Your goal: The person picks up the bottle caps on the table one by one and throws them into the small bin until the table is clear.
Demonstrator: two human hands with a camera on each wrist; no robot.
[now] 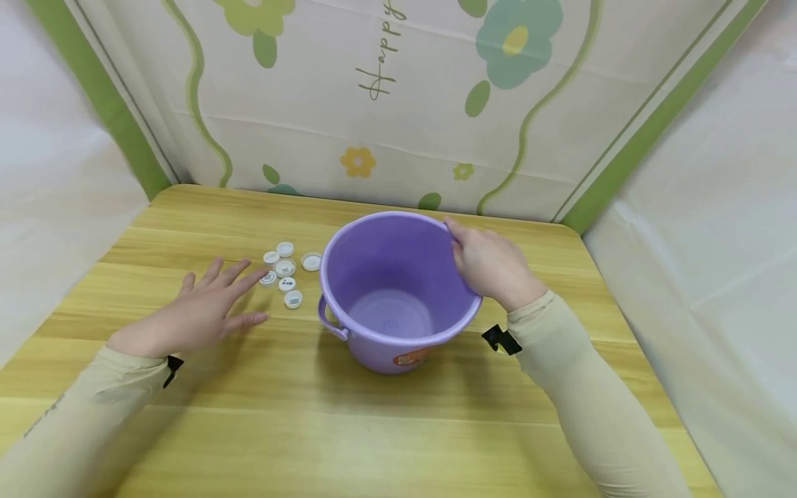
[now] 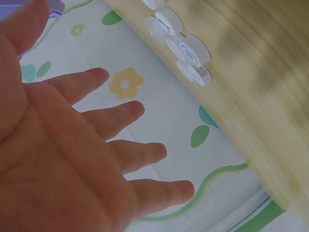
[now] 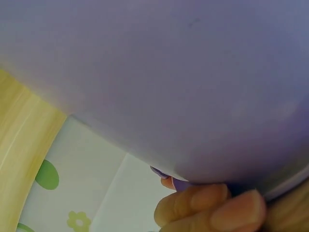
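A purple bucket (image 1: 367, 349) stands upright in the middle of the table, its mouth facing up and nothing visible inside. My right hand (image 1: 488, 265) grips its rim on the right side; in the right wrist view the bucket's outer wall (image 3: 145, 87) fills most of the picture, with curled fingers (image 3: 236, 210) at the lower edge. Several white bottle caps (image 1: 284, 268) lie in a loose group left of the bucket. Over the table just left of them is my left hand (image 1: 202, 308), fingers spread and holding nothing. Its bare palm (image 2: 63, 154) shows in the left wrist view.
The bucket's handle (image 1: 330, 321) hangs down on its left side. Wood-grain table (image 1: 386, 443) surface lies under everything. A flower-patterned cloth (image 1: 423, 104) rises behind the far edge, and pale sheets (image 1: 703, 277) hang at both sides.
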